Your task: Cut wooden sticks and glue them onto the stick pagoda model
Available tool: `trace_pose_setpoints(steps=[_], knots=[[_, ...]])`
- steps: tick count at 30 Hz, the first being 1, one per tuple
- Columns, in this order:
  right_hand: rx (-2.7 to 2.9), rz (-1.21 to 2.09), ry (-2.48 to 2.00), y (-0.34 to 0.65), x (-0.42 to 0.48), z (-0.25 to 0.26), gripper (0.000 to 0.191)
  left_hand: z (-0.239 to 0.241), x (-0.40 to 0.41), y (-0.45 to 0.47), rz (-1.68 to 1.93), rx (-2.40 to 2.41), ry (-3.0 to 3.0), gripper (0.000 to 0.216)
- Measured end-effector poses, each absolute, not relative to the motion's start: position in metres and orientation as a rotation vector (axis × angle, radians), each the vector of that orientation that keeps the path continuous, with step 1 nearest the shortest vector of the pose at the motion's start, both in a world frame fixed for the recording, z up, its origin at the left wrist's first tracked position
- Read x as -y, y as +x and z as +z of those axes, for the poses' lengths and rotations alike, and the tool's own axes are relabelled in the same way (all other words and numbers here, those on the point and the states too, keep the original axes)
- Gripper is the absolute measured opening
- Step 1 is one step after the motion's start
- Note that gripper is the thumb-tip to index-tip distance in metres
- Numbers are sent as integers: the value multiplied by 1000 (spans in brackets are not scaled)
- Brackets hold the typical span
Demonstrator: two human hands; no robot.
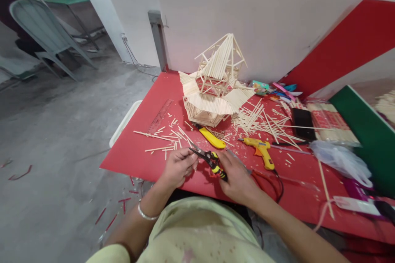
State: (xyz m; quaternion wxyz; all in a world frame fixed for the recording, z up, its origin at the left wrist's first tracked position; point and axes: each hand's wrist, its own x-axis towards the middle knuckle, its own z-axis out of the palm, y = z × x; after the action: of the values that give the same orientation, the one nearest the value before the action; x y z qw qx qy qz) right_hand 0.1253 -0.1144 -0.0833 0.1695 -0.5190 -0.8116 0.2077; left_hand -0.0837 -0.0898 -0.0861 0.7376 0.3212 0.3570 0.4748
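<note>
My right hand (pixel 236 176) is closed around the yellow-and-black handles of a pair of snips (pixel 207 158), whose dark, narrow blades point left. Close to the blade tips, my left hand (pixel 180 167) is closed in a pinch; what it holds, if anything, is too small to make out. Beyond my hands stands a model building of thin wooden sticks (pixel 212 86), with a peaked, partly covered roof frame. Short cut sticks (pixel 168 136) lie scattered in front of it. A yellow utility knife (pixel 212 137) lies between the model and the snips.
On the red table (pixel 132 156), a yellow glue gun (pixel 261 151) lies to the right, its cord trailing forward. Behind it are a pile of loose sticks (pixel 256 121), a black phone (pixel 303 124) and a plastic bag (pixel 341 162). A clear ruler (pixel 160 116) lies left.
</note>
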Motion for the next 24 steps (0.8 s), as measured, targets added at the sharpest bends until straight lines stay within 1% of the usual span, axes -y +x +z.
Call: trace_pose_setpoints(steps=[4, 9, 14, 20, 24], knots=[[2332, 678, -1383, 129, 111, -74, 67, -83, 87, -90, 839, -611, 536, 22], [2390, 622, -1363, 132, 111, -74, 68, -93, 86, -97, 639, -432, 389, 17], [2404, 617, -1365, 133, 111, -77, 64, -100, 88, -97, 608, -395, 312, 18], [2453, 630, -1309, 135, 105, -70, 77, -100, 85, -99, 541, -349, 290, 17], [2476, 617, -1288, 138, 106, -72, 77, -105, 86, -99, 501, -311, 258, 13]])
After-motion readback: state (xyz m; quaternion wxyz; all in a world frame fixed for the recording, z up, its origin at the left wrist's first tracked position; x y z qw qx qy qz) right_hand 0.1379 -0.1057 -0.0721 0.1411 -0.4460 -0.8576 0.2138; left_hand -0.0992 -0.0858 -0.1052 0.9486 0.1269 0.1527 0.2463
